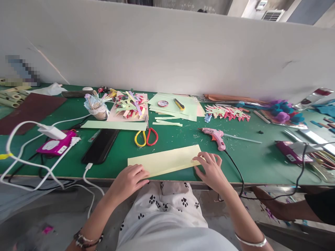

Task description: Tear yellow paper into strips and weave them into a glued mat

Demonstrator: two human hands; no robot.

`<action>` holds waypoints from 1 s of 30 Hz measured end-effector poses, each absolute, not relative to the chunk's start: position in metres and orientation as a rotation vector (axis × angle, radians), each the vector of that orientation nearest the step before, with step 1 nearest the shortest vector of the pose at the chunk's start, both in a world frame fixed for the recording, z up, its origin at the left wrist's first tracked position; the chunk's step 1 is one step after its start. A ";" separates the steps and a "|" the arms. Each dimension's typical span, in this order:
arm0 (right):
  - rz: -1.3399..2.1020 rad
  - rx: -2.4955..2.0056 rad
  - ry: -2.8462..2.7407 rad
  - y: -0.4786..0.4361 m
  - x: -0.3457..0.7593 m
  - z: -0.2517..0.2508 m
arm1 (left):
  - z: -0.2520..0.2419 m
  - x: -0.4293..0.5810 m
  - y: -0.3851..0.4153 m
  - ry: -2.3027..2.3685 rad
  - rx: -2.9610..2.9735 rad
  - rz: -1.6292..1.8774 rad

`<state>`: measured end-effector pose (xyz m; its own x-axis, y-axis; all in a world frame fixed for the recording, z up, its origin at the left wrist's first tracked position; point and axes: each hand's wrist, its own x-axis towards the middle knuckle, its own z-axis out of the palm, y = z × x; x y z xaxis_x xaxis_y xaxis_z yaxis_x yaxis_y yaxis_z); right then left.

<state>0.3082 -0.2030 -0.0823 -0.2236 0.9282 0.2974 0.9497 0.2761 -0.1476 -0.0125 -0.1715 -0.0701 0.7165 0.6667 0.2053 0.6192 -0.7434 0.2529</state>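
Note:
A long pale yellow paper strip [167,160] lies flat near the front edge of the green table [183,139]. My left hand [129,181] rests on the strip's near left corner with its fingers curled down onto the paper. My right hand [210,167] presses on the strip's right end, its fingers spread flat. Neither hand lifts the paper. Just beyond the strip lie yellow and red scissors [146,137] and a pink glue gun [216,135].
A black phone [101,146] with a white cable, a magenta box [56,144] and a white charger [51,132] sit at the left. Paper scraps [129,104], green sheets [174,106] and folded pink pieces [227,112] line the back. Another person's arm [288,207] shows at the lower right.

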 end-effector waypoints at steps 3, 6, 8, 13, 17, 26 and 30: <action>0.000 -1.642 -2.288 -0.202 0.300 -0.081 | -0.064 -0.008 -0.174 1.027 2.739 0.401; 0.114 -1.590 -2.326 -0.201 0.295 -0.080 | -0.063 -0.007 -0.174 1.039 2.747 0.402; 0.120 -1.571 -2.341 -0.200 0.292 -0.079 | -0.064 -0.006 -0.172 1.086 2.766 0.409; 0.110 -1.476 -2.405 -0.194 0.282 -0.076 | -0.069 0.000 -0.164 1.157 2.763 0.365; 0.132 -1.365 -2.462 -0.184 0.274 -0.077 | -0.070 0.002 -0.160 1.164 2.714 0.380; -0.091 -1.361 -2.545 -0.173 0.263 -0.072 | -0.065 0.018 -0.155 1.362 2.822 0.349; 0.040 -1.360 -2.531 -0.166 0.267 -0.063 | -0.067 0.023 -0.145 1.138 2.955 0.425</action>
<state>0.2672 -0.1657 -0.0626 -0.5242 0.8226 0.2203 0.8152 0.5595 -0.1495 0.0231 -0.1449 -0.0666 0.7112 0.6511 0.2650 0.6653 -0.7452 0.0456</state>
